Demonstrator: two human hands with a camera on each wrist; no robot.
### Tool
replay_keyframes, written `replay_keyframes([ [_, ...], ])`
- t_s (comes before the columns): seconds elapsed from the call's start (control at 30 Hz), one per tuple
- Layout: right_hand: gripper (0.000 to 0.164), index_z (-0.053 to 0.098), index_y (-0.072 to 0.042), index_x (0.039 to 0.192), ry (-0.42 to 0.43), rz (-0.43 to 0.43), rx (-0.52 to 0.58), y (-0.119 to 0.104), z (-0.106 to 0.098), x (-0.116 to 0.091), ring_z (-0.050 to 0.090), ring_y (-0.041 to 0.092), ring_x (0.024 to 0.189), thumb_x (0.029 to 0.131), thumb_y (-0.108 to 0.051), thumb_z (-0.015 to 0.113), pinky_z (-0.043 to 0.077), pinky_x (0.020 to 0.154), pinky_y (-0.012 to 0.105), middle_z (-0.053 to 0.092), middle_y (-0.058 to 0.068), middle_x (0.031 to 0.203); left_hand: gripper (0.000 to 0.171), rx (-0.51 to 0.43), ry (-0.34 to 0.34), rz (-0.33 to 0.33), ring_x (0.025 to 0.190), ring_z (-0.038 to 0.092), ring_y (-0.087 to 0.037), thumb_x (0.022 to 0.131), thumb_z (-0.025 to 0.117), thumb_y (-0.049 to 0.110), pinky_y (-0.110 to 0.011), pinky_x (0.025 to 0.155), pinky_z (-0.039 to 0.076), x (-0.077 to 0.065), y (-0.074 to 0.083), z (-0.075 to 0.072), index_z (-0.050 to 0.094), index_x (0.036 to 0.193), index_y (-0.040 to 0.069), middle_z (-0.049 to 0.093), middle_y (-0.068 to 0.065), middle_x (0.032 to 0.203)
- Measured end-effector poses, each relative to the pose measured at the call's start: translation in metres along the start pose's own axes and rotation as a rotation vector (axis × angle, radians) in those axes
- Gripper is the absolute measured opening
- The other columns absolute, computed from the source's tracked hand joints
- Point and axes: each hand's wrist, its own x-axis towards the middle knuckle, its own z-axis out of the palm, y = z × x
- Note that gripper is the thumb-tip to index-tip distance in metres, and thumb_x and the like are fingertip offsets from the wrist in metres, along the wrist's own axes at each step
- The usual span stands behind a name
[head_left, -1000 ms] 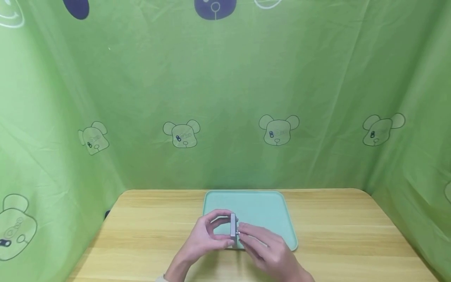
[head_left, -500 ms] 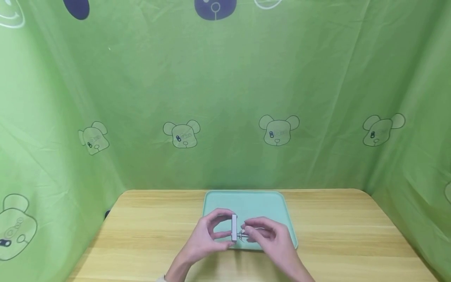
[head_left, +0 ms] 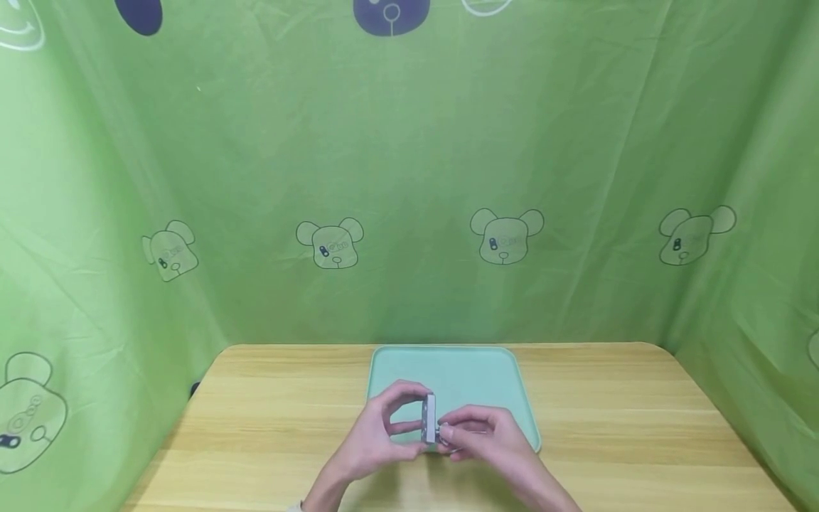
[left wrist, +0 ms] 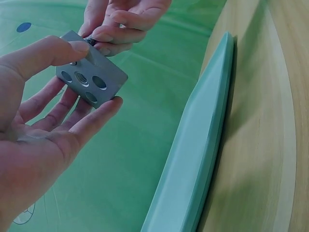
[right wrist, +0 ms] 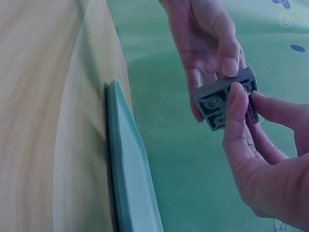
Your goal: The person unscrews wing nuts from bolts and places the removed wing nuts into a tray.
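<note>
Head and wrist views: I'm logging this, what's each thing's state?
Mint-green rectangular tray, flat on light wood-grain table
Grey rectangular metallic block, held, holes showing
Left hand, gripping the block's edges
Small threaded metallic part, pinched at the block; seating unclear
Right hand, pinching the threaded part
Green bear-print cloth, hanging creased

The head view was bright, the curtain (head_left: 57, 178) palest far left of the left hand (head_left: 374, 437), with a soft shadow on the table (head_left: 281, 405) beneath it. Both wrist views were dimmer.
</note>
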Motion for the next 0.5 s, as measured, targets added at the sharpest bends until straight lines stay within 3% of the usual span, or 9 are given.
replay_keyframes([
  [0.13, 0.031, 0.069, 0.010, 0.113, 0.026, -0.063, -0.047, 0.000, 0.002, -0.001, 0.075, 0.026, 0.091, 0.092, -0.012, 0.076, 0.066, 0.080, 0.040, 0.074, 0.022, 0.103, 0.065, -0.008, 0.007, -0.009, 0.136, 0.050, -0.036, 0.075, 0.076, -0.012, -0.045, 0.104, 0.056, 0.000, -0.001, 0.000, 0.056, 0.135, 0.004, 0.050, -0.023, 0.140],
  [0.27, 0.021, 0.075, 0.000, 0.105, 0.091, -0.200, -0.161, -0.001, 0.007, -0.003, 0.075, 0.021, 0.090, 0.090, -0.014, 0.079, 0.067, 0.079, 0.037, 0.075, 0.014, 0.102, 0.064, -0.047, 0.026, -0.020, 0.136, 0.048, -0.043, 0.076, 0.078, -0.011, -0.047, 0.102, 0.057, 0.000, -0.002, -0.001, 0.056, 0.135, 0.002, 0.049, -0.027, 0.140],
  [0.4, 0.012, 0.078, -0.010, 0.101, 0.160, -0.456, -0.327, 0.002, 0.011, -0.003, 0.074, 0.016, 0.088, 0.088, -0.009, 0.080, 0.066, 0.078, 0.030, 0.077, 0.002, 0.099, 0.065, -0.100, 0.041, -0.049, 0.136, 0.047, -0.045, 0.077, 0.079, -0.010, -0.048, 0.101, 0.058, 0.000, -0.002, -0.002, 0.055, 0.136, -0.002, 0.051, -0.022, 0.141],
  [0.5, 0.020, 0.079, -0.010, 0.101, 0.196, -0.731, -0.461, 0.006, 0.012, 0.001, 0.075, 0.017, 0.088, 0.083, -0.001, 0.082, 0.064, 0.080, 0.024, 0.078, 0.000, 0.099, 0.065, -0.136, 0.043, -0.069, 0.136, 0.048, -0.045, 0.078, 0.079, -0.009, -0.049, 0.100, 0.058, 0.000, -0.002, -0.004, 0.054, 0.137, -0.004, 0.051, -0.019, 0.141],
])
